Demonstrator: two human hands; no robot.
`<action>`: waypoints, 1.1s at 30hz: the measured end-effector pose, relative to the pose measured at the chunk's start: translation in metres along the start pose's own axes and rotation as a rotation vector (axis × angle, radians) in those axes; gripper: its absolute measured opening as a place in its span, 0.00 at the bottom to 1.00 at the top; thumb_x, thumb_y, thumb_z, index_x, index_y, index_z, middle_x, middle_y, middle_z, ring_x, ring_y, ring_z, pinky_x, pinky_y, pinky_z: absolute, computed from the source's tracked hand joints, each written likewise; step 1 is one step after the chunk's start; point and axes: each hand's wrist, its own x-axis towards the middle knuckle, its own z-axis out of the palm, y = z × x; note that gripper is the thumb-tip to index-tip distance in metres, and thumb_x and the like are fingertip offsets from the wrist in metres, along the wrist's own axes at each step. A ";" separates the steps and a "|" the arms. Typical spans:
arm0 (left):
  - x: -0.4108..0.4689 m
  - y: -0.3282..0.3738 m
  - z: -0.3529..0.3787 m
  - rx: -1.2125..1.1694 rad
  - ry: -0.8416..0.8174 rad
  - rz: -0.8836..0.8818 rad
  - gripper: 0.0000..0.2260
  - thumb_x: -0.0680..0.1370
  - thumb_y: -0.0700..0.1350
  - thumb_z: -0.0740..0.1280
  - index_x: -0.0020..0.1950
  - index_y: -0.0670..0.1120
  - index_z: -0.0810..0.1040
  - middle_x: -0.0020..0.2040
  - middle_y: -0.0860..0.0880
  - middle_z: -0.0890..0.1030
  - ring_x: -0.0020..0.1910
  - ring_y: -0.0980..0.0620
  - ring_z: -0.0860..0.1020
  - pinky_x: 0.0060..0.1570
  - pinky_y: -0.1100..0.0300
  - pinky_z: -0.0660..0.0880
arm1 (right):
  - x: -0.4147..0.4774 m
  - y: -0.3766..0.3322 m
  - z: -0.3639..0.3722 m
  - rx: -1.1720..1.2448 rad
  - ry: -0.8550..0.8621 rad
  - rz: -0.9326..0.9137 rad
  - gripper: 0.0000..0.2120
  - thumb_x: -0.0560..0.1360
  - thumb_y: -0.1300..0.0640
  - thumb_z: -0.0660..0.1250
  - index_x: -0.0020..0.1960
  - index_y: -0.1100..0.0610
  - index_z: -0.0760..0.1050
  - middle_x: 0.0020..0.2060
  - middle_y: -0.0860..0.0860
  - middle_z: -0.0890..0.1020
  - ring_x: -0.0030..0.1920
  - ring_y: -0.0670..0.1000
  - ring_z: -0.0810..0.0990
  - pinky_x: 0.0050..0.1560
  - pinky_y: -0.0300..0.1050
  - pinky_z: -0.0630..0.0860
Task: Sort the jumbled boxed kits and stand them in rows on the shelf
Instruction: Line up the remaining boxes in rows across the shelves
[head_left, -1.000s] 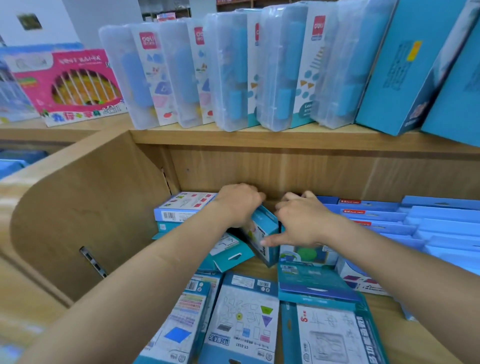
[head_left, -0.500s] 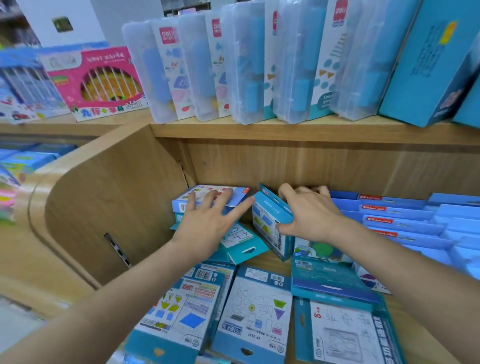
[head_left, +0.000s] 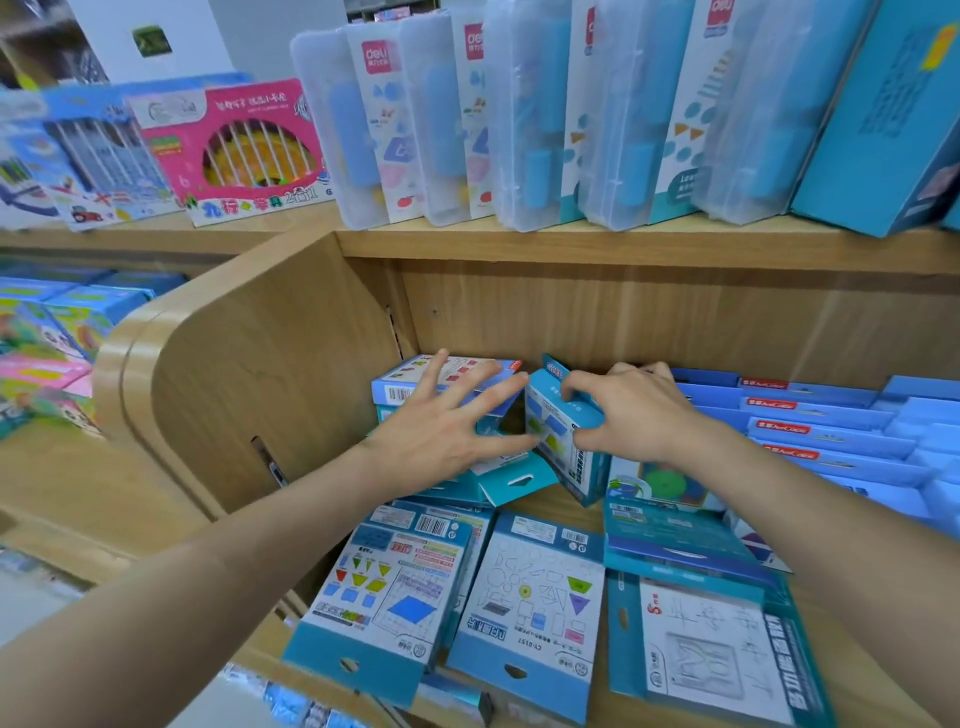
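Note:
Deep in the lower wooden shelf (head_left: 597, 499), my right hand (head_left: 631, 415) grips a small teal boxed kit (head_left: 558, 441) that stands tilted on its edge. My left hand (head_left: 447, 426) hovers with fingers spread wide just left of that kit, its thumb tip touching the kit's front face, over a stack of white-and-blue boxes (head_left: 410, 382) in the back left corner. A teal kit (head_left: 514, 480) lies flat under the left hand. Several flat kits with shape prints (head_left: 389, 592) (head_left: 535, 608) (head_left: 711, 644) lie jumbled at the shelf front.
Blue boxes (head_left: 810, 431) stand in tidy rows at the right of the shelf. A curved wooden side panel (head_left: 249, 374) walls the left. The shelf above carries clear plastic cases (head_left: 519, 119), a blue box (head_left: 883, 119) and a pink abacus box (head_left: 244, 150).
My left hand let go of the teal kit, opened and spread beside it. My right hand moved from its side to grip its top. The view shifted left.

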 end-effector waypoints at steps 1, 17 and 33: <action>-0.002 -0.003 0.000 -0.002 -0.007 0.019 0.33 0.70 0.47 0.73 0.71 0.61 0.63 0.76 0.42 0.52 0.73 0.36 0.57 0.64 0.29 0.59 | -0.001 0.000 0.000 0.003 -0.002 -0.002 0.19 0.70 0.41 0.65 0.59 0.41 0.66 0.39 0.45 0.73 0.54 0.50 0.71 0.55 0.51 0.62; -0.002 -0.025 -0.016 -0.220 0.138 -0.374 0.16 0.73 0.48 0.68 0.59 0.44 0.76 0.57 0.33 0.74 0.47 0.36 0.77 0.40 0.46 0.78 | -0.005 -0.004 0.002 0.032 0.078 0.004 0.13 0.71 0.44 0.64 0.53 0.45 0.67 0.37 0.45 0.71 0.47 0.49 0.71 0.57 0.49 0.63; -0.052 -0.005 -0.048 -0.539 0.393 -0.680 0.12 0.76 0.46 0.67 0.58 0.45 0.75 0.62 0.39 0.67 0.53 0.50 0.70 0.46 0.60 0.71 | 0.010 -0.021 -0.003 -0.402 0.126 0.100 0.25 0.73 0.58 0.66 0.68 0.46 0.67 0.64 0.54 0.68 0.68 0.58 0.59 0.61 0.59 0.61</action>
